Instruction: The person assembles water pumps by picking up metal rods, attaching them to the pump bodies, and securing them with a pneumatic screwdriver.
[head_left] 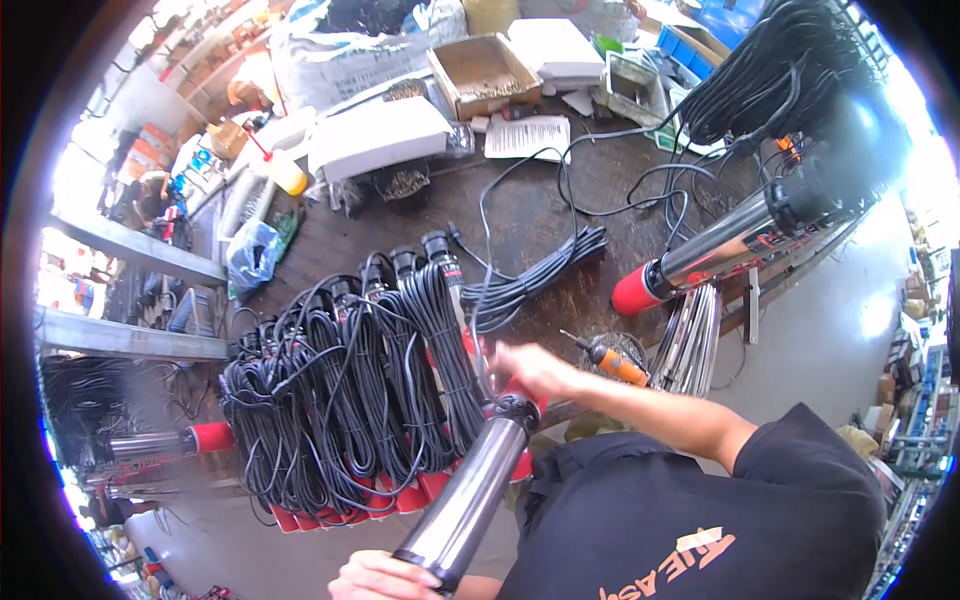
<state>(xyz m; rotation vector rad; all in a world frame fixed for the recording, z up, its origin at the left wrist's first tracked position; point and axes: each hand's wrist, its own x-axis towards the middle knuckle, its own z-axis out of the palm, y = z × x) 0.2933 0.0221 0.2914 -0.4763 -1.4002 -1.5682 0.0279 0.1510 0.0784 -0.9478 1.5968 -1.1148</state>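
A steel submersible pump (465,500) with a black collar and a red end slants across the front of the bench. My left hand (385,577) is wrapped round its lower, black-rimmed end. Beside the red end is my right hand (537,370), its fingers curled in; what they pinch, if anything, is too small to make out. Just left of this pump stands a row of several similar pumps, each with a tied coil of black cable (440,330) over it and red ends below.
An orange power screwdriver (615,364) lies by a wire bowl, near a bundle of metal rods (688,340). Another pump (715,250) rests at the right under a hank of black cable (765,80). Loose cable (540,275) crosses the bench. Cartons (485,75) stand at the back.
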